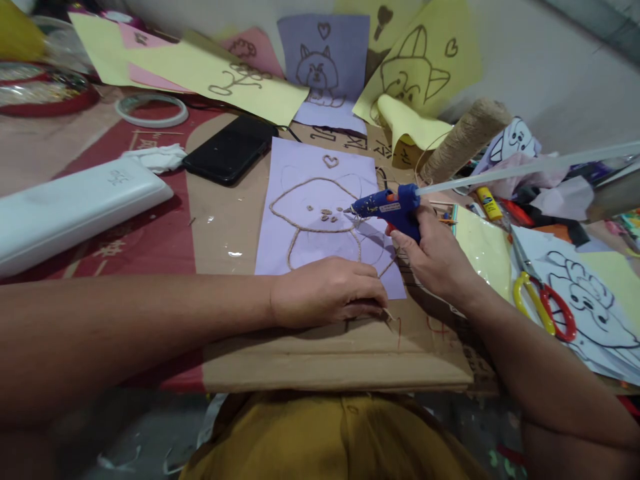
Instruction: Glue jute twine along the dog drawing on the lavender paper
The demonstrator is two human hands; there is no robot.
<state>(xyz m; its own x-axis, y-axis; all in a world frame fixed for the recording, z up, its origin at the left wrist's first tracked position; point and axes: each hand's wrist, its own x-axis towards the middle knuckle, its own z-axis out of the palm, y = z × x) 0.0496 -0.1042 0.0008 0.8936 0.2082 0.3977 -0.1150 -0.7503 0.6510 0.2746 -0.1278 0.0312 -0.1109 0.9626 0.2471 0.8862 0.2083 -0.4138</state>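
My right hand [437,257] is wrapped round a blue hot glue gun [385,205], with a long clear glue stick [525,168] running out of its back. The nozzle points left, over the face drawn on a purple sheet of paper [273,247]. Brown twine [320,179] is laid along the pencil lines of the animal's head and body, and a small heart [331,161] sits above. My left hand [340,293] rests across the sheet's lower edge, its fingers pinched on a short piece of twine [389,319].
A twine roll [465,137] leans behind the glue gun. Scissors [545,303] lie on drawings at right. A black phone [230,150], a white device [80,207] and a tape roll [151,110] are at left. Finished twine pictures [325,70] stand against the wall.
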